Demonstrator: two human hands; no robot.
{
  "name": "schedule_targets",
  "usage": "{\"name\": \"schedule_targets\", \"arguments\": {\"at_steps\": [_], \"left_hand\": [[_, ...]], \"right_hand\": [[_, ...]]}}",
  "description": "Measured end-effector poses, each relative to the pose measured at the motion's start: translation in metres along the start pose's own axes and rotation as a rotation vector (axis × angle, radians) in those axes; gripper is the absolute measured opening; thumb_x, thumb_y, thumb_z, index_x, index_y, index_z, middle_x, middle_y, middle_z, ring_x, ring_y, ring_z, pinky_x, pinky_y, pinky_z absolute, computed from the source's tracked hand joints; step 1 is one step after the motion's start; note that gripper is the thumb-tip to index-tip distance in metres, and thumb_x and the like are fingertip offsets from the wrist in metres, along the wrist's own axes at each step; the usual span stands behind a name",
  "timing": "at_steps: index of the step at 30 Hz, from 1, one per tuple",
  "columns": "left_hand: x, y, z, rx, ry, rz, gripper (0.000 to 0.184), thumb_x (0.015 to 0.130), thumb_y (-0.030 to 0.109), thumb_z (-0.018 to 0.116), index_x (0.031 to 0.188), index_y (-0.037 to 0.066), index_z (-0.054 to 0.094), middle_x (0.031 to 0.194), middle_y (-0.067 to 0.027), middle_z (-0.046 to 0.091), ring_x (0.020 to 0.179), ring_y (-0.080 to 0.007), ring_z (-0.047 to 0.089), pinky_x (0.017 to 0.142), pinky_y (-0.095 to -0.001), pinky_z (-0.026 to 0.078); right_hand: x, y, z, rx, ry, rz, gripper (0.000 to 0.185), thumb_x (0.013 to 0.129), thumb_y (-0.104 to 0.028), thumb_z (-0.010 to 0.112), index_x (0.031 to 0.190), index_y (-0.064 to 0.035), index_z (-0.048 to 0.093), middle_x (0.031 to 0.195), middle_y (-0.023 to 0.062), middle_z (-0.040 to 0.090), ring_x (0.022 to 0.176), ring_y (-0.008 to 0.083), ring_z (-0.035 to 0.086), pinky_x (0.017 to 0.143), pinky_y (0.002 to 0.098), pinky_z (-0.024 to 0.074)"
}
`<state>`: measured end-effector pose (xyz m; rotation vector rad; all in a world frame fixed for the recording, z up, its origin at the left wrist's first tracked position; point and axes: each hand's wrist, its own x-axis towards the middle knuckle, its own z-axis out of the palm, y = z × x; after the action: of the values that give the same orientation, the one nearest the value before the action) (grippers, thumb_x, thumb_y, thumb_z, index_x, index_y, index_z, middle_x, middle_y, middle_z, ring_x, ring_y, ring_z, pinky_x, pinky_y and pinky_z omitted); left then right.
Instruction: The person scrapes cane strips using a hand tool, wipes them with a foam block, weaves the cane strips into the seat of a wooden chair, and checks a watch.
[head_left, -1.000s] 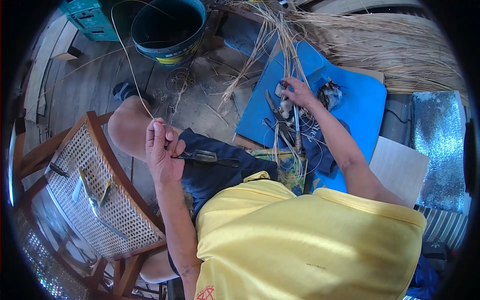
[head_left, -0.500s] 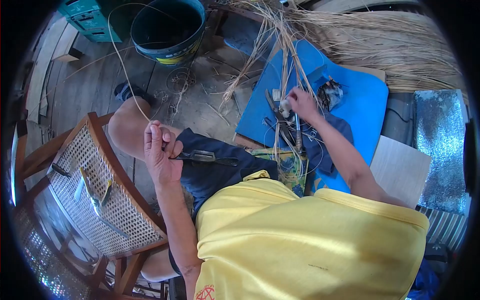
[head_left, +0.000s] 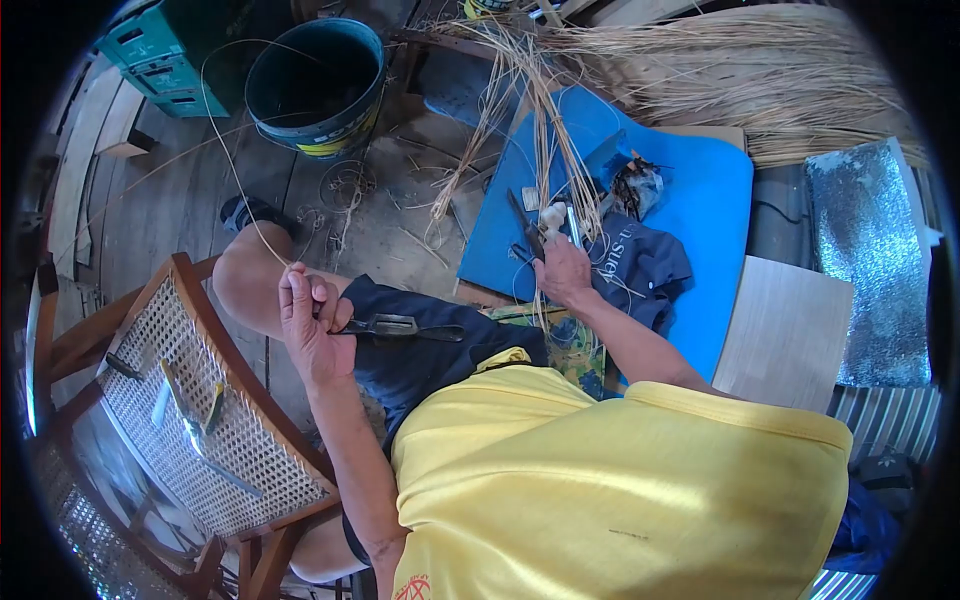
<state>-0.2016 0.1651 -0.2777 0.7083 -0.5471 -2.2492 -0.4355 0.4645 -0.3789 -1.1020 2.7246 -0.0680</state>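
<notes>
- My left hand (head_left: 318, 318), well left of the smooth blue surface (head_left: 715, 200), was curled nearly closed: thumb and forefinger pinched a thin, tan cane strand (head_left: 232, 163), while the lower fingers wrapped one end of a slim, dark, metal-looking tool (head_left: 395, 327).
- The strand arched from that pinch toward a dark green plastic bucket (head_left: 318, 130), also left of the surface.
- I judged the strand light, springy and liable to crease, best pinched near its end; the tool seemed stiff, best held at the end in my fingers.
- My right hand (head_left: 563, 272) lay over the surface's near left part, fingers bent, beside a slim, silvery metal rod (head_left: 574, 226); I couldn't tell whether it gripped anything.
</notes>
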Motion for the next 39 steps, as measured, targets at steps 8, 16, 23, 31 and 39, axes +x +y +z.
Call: {"name": "schedule_targets", "arguments": {"at_steps": [8, 16, 23, 31, 39], "left_hand": [[-0.003, 0.002, -0.001, -0.016, 0.003, -0.007, 0.019, 0.105, 0.022, 0.051, 0.117, 0.010, 0.058, 0.078, 0.0004, 0.053, 0.049, -0.0023, 0.029, 0.045, -0.0190, 0.023], [-0.003, 0.002, -0.004, -0.031, -0.017, -0.007, 0.018, 0.105, 0.022, 0.052, 0.116, 0.010, 0.058, 0.078, 0.0004, 0.053, 0.049, -0.0024, 0.029, 0.045, -0.0190, 0.023], [-0.005, 0.003, -0.007, -0.024, -0.027, 0.000, 0.020, 0.104, 0.024, 0.053, 0.116, 0.010, 0.058, 0.079, 0.0002, 0.054, 0.049, -0.0025, 0.030, 0.045, -0.0191, 0.023], [-0.007, 0.006, -0.003, -0.025, 0.004, 0.010, 0.019, 0.104, 0.023, 0.053, 0.115, 0.010, 0.059, 0.079, 0.0000, 0.054, 0.050, -0.0024, 0.030, 0.046, -0.0192, 0.024], [-0.004, 0.004, -0.005, -0.023, -0.026, -0.006, 0.018, 0.105, 0.021, 0.050, 0.116, 0.009, 0.058, 0.079, 0.0000, 0.054, 0.050, -0.0024, 0.029, 0.046, -0.0193, 0.024]], "right_hand": [[0.011, -0.010, -0.036, 0.201, -0.178, 0.398, 0.034, 0.091, -0.032, 0.056, 0.103, -0.0006, 0.061, 0.100, 0.0247, 0.068, 0.097, 0.0420, 0.066, 0.085, 0.0495, 0.0514], [0.025, -0.026, 0.001, 0.191, -0.337, 0.345, 0.041, 0.090, -0.043, 0.060, 0.089, -0.0022, 0.063, 0.092, 0.0224, 0.069, 0.088, 0.0388, 0.066, 0.077, 0.0479, 0.0507], [0.032, 0.003, -0.059, -0.048, 0.410, 0.054, 0.047, 0.086, -0.041, 0.067, 0.110, -0.0025, 0.054, 0.105, 0.0185, 0.060, 0.104, 0.0416, 0.060, 0.088, 0.0537, 0.0466], [0.079, 0.074, -0.010, 0.120, 0.021, 0.584, 0.062, 0.086, -0.047, 0.066, 0.126, -0.0007, 0.055, 0.124, 0.0287, 0.060, 0.117, 0.0430, 0.057, 0.098, 0.0489, 0.0455], [0.109, 0.176, -0.063, 0.190, -0.137, 0.277, 0.023, 0.091, -0.024, 0.062, 0.092, -0.0021, 0.067, 0.079, 0.0119, 0.068, 0.068, 0.0257, 0.066, 0.067, 0.0392, 0.0528]]}}
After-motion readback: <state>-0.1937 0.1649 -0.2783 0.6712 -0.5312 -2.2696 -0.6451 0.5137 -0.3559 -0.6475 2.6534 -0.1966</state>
